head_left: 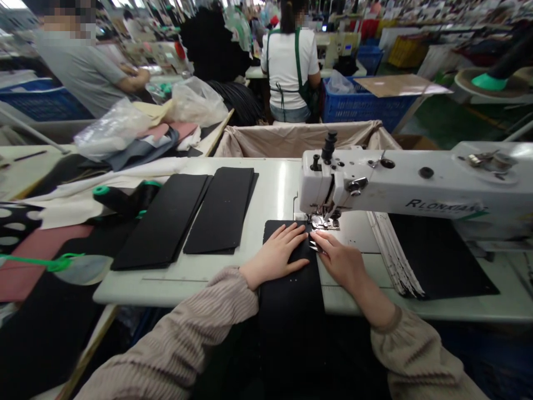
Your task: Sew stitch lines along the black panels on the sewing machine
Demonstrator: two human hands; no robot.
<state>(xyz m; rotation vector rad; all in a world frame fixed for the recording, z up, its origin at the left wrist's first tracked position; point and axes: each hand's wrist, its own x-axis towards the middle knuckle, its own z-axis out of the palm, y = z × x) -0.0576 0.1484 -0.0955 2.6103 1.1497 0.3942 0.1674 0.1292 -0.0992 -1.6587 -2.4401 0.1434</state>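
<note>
Long flat black panel (289, 303) sits at the white sewing machine's presser foot (323, 223); I judge it light, stiff, best taken by its edges. Left hand (275, 256) and right hand (339, 264) lie open, pressing, fingers gripping nothing.

Single head-worn view — faces forward and down, left hand (275, 255) and right hand (338, 261) close below — sewing table (275, 191) just ahead.

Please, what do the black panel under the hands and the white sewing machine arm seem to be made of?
The black panel looks like stiff leatherette or coated board: matte, flat, with clean cut edges, though the exact material is unclear. The sewing machine arm seems enamel-painted metal: smooth, slightly glossy, with bare steel fittings.
</note>
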